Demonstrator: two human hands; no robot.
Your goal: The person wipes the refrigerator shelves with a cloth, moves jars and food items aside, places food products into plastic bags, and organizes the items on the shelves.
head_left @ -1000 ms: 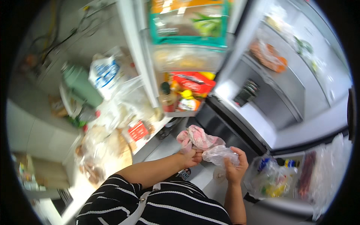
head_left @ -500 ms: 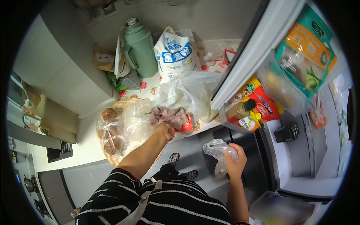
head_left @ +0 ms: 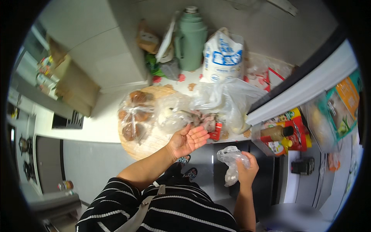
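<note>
My left hand (head_left: pixel 188 142) is palm up at the counter's front edge, its fingers spread and nothing in it. Just beyond it lies a crumpled greyish-pink bundle, like a cloth or a bag (head_left: pixel 208 120), with a small red packet (head_left: pixel 217 131) at its right. A clear plastic bag of something pale (head_left: pixel 170 110) rests beside these, on a round woven mat (head_left: pixel 141 150). My right hand (head_left: pixel 248 168) grips a crumpled clear plastic bag (head_left: pixel 231 164), which hangs over the floor. What that bag contains, if anything, is hard to make out.
A knotted bag of round brown items (head_left: pixel 135 116) sits on the mat. Behind stand a green thermos (head_left: pixel 191 42) and a white flour sack (head_left: pixel 223 58), with a whitish plastic bag (head_left: pixel 228 102) in front. The open fridge door (head_left: pixel 305 85), its shelves full of packets, closes in the right side.
My left hand has come off the crumpled bundle and turned palm up with fingers apart. My right hand still holds the plastic bag. The view has swung left.
</note>
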